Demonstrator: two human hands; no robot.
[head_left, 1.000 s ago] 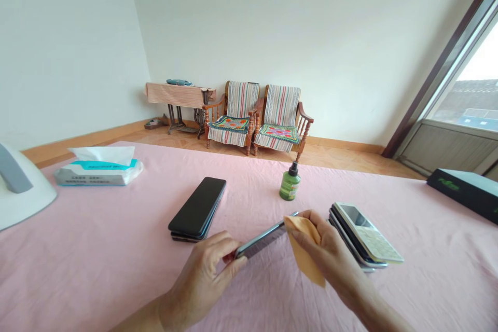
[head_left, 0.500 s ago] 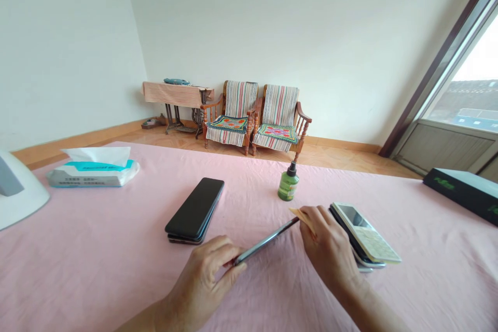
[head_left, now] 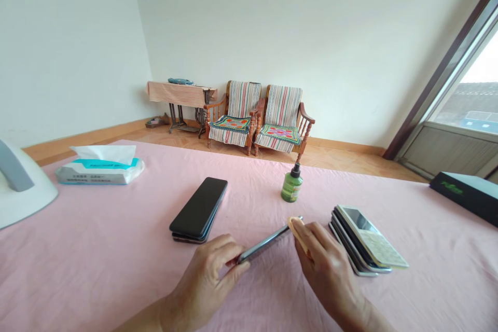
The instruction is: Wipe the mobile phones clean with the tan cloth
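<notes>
Pale plain walls (head_left: 241, 21), meeting in a corner left; orange baseboard (head_left: 350, 146), tan floor (head_left: 346, 167). Two wooden chairs (head_left: 244, 99) by the far wall from where I stand, striped covers (head_left: 285, 104), bright mats (head_left: 280, 133). Cloth-draped table (head_left: 177, 94) left of them. Window (head_left: 472, 94) far right, dark frame (head_left: 442, 66), daylight coming in.

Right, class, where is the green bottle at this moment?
In the head view, the green bottle stands on the pink cloth right of centre, beyond the held phone and left of the right-hand phone stack.
</notes>
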